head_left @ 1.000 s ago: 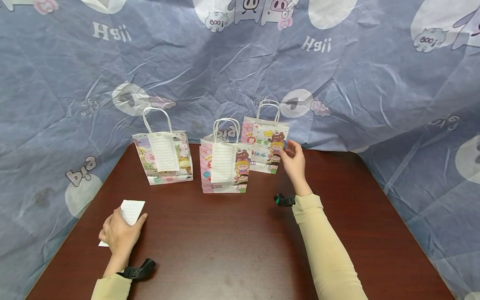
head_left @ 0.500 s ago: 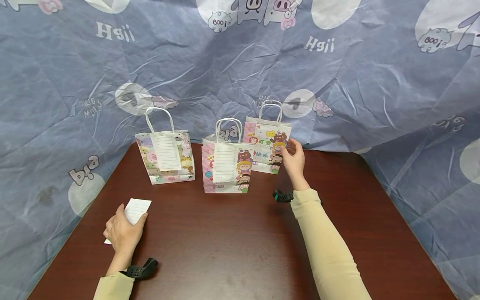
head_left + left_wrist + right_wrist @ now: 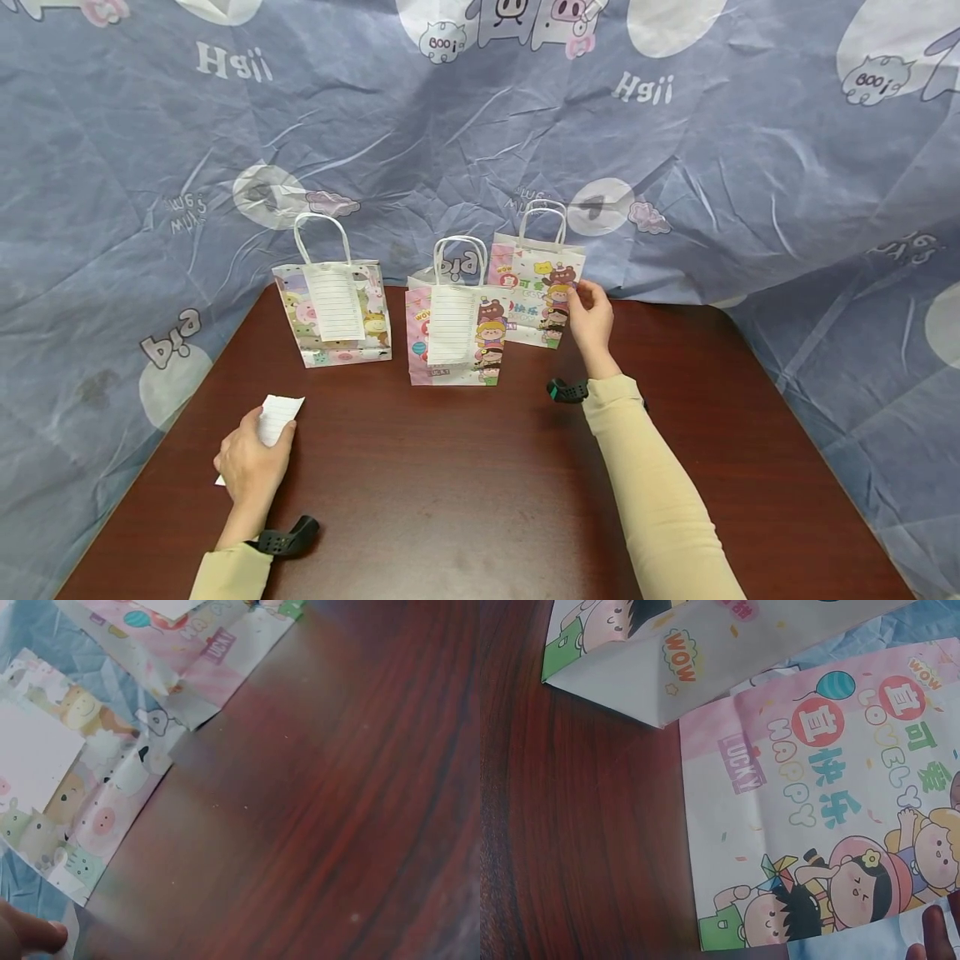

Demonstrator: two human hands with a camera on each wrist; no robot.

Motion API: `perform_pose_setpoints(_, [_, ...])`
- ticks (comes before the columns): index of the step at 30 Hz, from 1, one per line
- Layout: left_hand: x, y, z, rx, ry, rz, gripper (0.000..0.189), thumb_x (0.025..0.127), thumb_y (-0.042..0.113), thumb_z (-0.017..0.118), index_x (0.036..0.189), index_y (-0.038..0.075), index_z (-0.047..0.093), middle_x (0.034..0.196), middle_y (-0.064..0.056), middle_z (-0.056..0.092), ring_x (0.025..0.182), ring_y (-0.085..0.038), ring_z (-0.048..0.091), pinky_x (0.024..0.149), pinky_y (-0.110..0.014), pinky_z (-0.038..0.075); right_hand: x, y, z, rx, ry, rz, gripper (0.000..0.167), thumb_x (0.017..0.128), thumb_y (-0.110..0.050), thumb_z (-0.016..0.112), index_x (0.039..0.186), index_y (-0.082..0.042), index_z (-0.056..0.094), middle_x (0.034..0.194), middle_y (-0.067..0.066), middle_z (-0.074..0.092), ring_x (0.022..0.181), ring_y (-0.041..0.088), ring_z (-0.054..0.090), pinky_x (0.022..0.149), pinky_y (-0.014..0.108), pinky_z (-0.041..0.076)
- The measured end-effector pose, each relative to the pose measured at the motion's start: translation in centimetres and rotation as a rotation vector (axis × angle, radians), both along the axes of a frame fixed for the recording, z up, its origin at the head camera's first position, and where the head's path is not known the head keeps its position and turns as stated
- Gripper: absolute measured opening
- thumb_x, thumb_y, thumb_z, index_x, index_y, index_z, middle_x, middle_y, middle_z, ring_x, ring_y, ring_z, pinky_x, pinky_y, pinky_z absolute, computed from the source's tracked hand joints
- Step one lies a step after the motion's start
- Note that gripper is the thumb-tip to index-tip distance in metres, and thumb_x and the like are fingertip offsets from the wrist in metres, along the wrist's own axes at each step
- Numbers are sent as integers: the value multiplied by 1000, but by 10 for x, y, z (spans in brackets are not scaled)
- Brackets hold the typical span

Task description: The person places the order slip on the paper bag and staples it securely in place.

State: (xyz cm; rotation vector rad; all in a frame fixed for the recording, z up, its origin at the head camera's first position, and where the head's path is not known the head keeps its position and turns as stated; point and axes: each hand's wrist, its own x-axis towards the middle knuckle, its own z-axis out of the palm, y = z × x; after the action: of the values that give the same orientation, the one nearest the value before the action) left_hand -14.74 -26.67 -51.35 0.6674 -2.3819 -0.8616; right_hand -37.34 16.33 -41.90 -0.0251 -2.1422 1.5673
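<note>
In the head view my left hand point(image 3: 252, 467) grips a white lined paper slip point(image 3: 276, 419) at the table's left, its thumb along the right side and the palm covering much of it. One fingertip point(image 3: 52, 936) and a sliver of the slip show in the left wrist view. My right hand point(image 3: 592, 321) pinches the right side edge of the rear paper gift bag point(image 3: 534, 283), thumb in front. Cartoon children and a "LUCKY" print cover this upright bag point(image 3: 802, 795) in the right wrist view, where fingers point(image 3: 934, 934) appear beside its edge.
Two more upright gift bags bear white lined slips on their fronts: a middle pink one point(image 3: 489, 333) and a left animal-print one point(image 3: 373, 312). All stand along the back of the dark wooden table point(image 3: 450, 483). A blue patterned cloth point(image 3: 420, 125) hangs behind.
My left hand has drawn the slip slightly right, and its top edge now curls. My right hand sits a little further over the rear bag's edge. The whole view has shifted slightly.
</note>
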Motion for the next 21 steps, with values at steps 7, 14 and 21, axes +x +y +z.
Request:
perform_pose_setpoints(7, [-1,2,-1,-64,45,-48,27,89,25,59,101,3,69,106,-22,65,103,-40,53,86,-56,31,-2,3,1,15,7,-36,28,92,-21,61,109,1,62,92,14,62,78,18,54,62,24,41])
perform_pose_setpoints(14, [-3,2,-4,-118,119,-50,21,90,18,56,93,1,69,94,-23,67,90,-42,58,78,-56,36,1,6,0,5,26,-52,28,92,-22,62,107,2,63,94,14,63,81,12,53,68,22,41])
perform_pose_setpoints(21, [-4,3,-2,-129,253,-4,20,90,14,57,93,-4,66,83,-26,65,76,-45,58,68,-54,38,8,9,-1,-41,72,-44,24,93,-15,61,106,4,62,91,15,62,72,5,51,63,18,40])
